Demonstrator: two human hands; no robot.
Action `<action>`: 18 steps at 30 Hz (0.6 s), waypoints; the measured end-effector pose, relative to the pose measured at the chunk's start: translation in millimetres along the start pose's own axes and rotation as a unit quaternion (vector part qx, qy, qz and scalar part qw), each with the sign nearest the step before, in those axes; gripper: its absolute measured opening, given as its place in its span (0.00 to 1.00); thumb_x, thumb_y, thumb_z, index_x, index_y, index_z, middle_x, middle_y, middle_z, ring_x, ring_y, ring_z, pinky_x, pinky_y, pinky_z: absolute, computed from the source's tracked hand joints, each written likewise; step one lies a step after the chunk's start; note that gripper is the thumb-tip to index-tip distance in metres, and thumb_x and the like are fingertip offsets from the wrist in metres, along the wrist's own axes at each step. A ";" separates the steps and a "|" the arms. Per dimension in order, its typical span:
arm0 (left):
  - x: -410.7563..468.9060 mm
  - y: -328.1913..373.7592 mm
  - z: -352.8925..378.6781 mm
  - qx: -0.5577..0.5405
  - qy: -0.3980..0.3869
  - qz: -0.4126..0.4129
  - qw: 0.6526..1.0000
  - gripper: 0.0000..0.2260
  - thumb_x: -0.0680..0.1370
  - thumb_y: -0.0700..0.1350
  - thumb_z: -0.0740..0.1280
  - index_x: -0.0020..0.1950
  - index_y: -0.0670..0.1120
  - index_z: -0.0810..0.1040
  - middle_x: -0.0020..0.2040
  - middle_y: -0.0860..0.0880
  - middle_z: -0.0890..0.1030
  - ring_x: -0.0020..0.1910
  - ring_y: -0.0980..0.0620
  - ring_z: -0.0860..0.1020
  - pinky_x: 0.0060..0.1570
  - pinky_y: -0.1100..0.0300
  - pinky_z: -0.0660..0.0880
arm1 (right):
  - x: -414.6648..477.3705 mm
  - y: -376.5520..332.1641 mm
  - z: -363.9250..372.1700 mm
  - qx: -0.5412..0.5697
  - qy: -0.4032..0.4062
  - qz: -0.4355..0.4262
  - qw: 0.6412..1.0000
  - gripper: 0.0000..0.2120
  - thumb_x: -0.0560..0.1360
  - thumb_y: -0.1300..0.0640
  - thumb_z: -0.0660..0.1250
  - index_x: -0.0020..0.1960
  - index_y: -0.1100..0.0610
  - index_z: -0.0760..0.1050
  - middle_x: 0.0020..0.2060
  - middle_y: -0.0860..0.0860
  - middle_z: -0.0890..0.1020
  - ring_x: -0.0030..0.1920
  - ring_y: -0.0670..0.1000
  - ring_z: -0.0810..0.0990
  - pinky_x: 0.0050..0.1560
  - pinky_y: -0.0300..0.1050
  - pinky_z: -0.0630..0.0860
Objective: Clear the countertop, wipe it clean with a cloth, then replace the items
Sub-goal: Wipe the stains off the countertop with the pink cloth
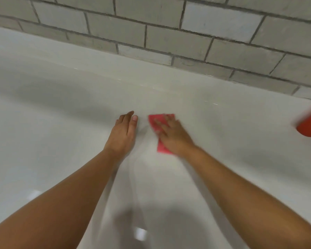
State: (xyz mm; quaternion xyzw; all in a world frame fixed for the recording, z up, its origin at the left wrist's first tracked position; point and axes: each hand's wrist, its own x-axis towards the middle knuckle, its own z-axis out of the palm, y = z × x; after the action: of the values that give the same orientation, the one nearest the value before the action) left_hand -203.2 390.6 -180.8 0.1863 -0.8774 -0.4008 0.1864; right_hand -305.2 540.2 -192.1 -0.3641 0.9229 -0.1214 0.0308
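Your right hand (pixel 171 135) lies flat on the pink cloth (pixel 153 121), fingers (pixel 160 124) straight and slightly spread. They press it to the tabletop (pixel 61 114) rather than gripping it, and the cloth shows past the fingertips and beside the heel of the hand. Your left hand (pixel 123 133) rests palm-down just left of those fingers, its own fingers straight and together, holding nothing. Well to the right of your fingers a red object (pixel 309 124) sits at the frame edge (too blurred to name, perhaps a container). A wide sweep rightward could knock it. With only flat pressure, the cloth may also bunch or slip from under your palm, leaving patches unwiped.
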 end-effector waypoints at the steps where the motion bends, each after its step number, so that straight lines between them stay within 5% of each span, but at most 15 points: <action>1: 0.3 0.4 -0.1 0.002 -0.001 0.001 1.000 0.21 0.83 0.51 0.48 0.72 0.42 0.65 0.70 0.44 0.68 0.70 0.46 0.65 0.70 0.55 0.59 | -29.7 -16.7 2.9 0.014 0.009 -0.044 0.999 0.26 0.80 0.45 0.42 0.76 0.51 0.55 0.76 0.53 0.53 0.77 0.54 0.47 0.73 0.44 0.40; 5: -0.2 -0.3 -0.9 0.010 -0.010 0.004 1.000 0.22 0.83 0.51 0.47 0.71 0.42 0.65 0.69 0.42 0.68 0.70 0.45 0.65 0.70 0.54 0.59 | -129.5 -15.6 -6.7 0.068 0.004 -0.112 0.991 0.29 0.76 0.37 0.42 0.74 0.45 0.54 0.73 0.41 0.47 0.74 0.41 0.41 0.69 0.36 0.31; 8: -1.2 -1.1 -0.9 0.014 -0.016 0.006 1.000 0.23 0.82 0.52 0.46 0.71 0.42 0.65 0.70 0.43 0.68 0.70 0.45 0.65 0.70 0.53 0.60 | -134.4 43.3 -25.0 0.044 0.007 0.000 0.999 0.31 0.74 0.33 0.40 0.74 0.44 0.54 0.75 0.42 0.50 0.76 0.43 0.45 0.72 0.41 0.36; 13: -0.9 0.1 -0.6 0.019 -0.020 0.011 1.000 0.22 0.83 0.52 0.46 0.71 0.42 0.65 0.69 0.42 0.68 0.70 0.44 0.65 0.71 0.52 0.59 | -57.4 75.9 -23.9 -0.012 0.057 0.218 0.974 0.24 0.81 0.48 0.48 0.75 0.52 0.57 0.76 0.55 0.54 0.76 0.55 0.51 0.74 0.50 0.47; 15: -1.4 0.8 -0.7 0.018 -0.017 0.012 1.000 0.22 0.83 0.51 0.46 0.71 0.41 0.66 0.69 0.41 0.69 0.69 0.44 0.65 0.71 0.52 0.58 | -46.1 40.1 -11.5 0.002 0.055 0.199 0.979 0.24 0.81 0.49 0.47 0.75 0.53 0.57 0.76 0.57 0.55 0.76 0.57 0.51 0.74 0.48 0.46; 18: -1.7 0.6 -1.2 0.015 -0.014 0.021 1.000 0.21 0.83 0.50 0.47 0.70 0.41 0.66 0.68 0.40 0.69 0.69 0.44 0.65 0.72 0.50 0.57 | -93.3 -26.4 6.3 0.045 0.067 0.056 0.995 0.33 0.76 0.41 0.39 0.73 0.55 0.63 0.74 0.58 0.60 0.76 0.58 0.54 0.74 0.48 0.45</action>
State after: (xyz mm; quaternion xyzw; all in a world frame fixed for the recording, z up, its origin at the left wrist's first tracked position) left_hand -201.3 391.0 -179.9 0.1652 -0.8895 -0.3862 0.1796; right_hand -218.3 583.7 -194.6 -0.3011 0.9353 -0.1856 -0.0080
